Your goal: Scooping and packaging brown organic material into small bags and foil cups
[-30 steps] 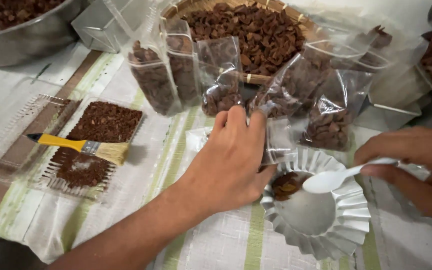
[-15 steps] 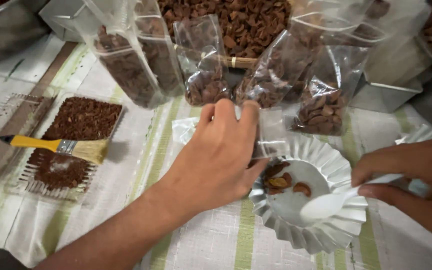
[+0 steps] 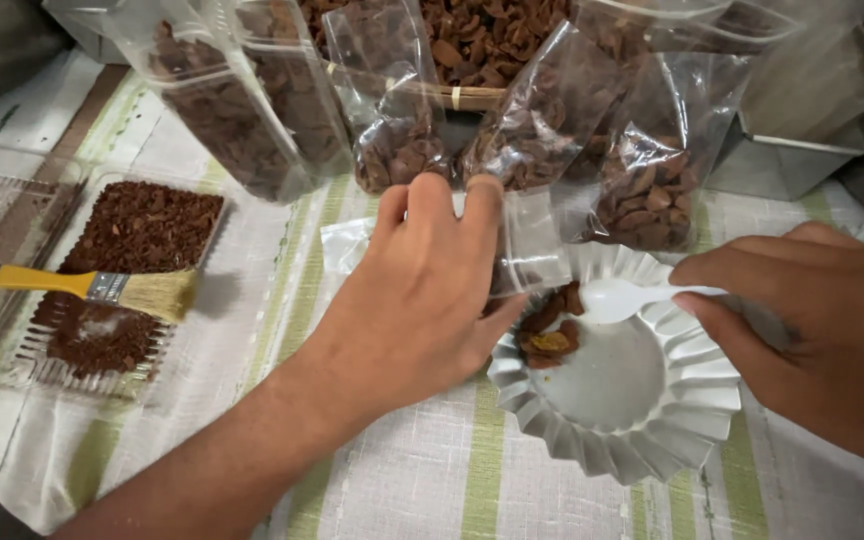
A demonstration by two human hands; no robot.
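While scooping: keep the bag (image 3: 537,245) mouth wide.
Left hand (image 3: 422,300): fingers pinch bag.
Right hand (image 3: 822,330): fingers grip spoon (image 3: 622,297) over dish (image 3: 642,430).

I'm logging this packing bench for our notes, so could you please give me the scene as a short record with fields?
Left hand: on an empty clear bag
Right hand: holds a white plastic spoon
Fluted metal dish: a few brown dried pieces
Filled bags: upright behind the dish
Yellow-handled brush: lying across a clear tray of brown crumbs
Surface: striped cloth
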